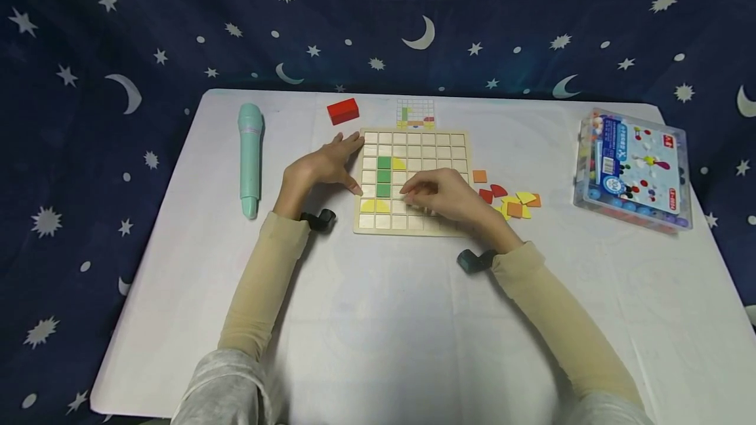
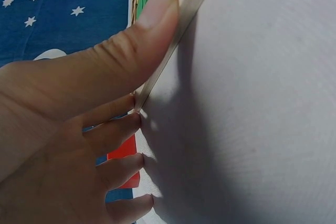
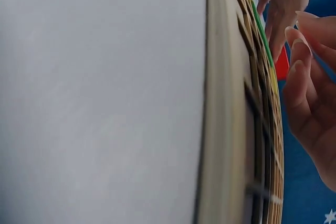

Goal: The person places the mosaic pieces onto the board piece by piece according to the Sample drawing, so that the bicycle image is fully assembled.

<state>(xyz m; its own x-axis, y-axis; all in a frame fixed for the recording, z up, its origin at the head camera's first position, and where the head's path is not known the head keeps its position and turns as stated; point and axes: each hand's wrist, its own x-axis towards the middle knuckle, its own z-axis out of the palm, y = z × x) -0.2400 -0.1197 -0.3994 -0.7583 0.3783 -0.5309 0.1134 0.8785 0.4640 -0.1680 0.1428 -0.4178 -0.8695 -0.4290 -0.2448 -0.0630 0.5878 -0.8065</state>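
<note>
A wooden grid board (image 1: 413,231) lies flat on the table. Three green square tiles (image 1: 384,176) stand in a column on it; yellow rounded tiles (image 1: 375,206) sit below them and another yellow tile (image 1: 399,164) to their right. My left hand (image 1: 323,166) spreads along the board's left side, its thumb on the edge and its fingertips by the far corner. Over the middle of the grid, my right hand (image 1: 440,194) has thumb and index fingertips together. A small thin piece, mostly hidden, shows between those fingertips (image 3: 292,34) in the right wrist view.
Loose red pieces (image 1: 485,195), orange squares (image 1: 480,176) and yellow pieces (image 1: 525,197) lie right of the board. Behind it are a pattern card (image 1: 415,112) and a red block (image 1: 343,111). A green microphone-shaped object (image 1: 251,159) lies left, a clear plastic box (image 1: 633,169) right.
</note>
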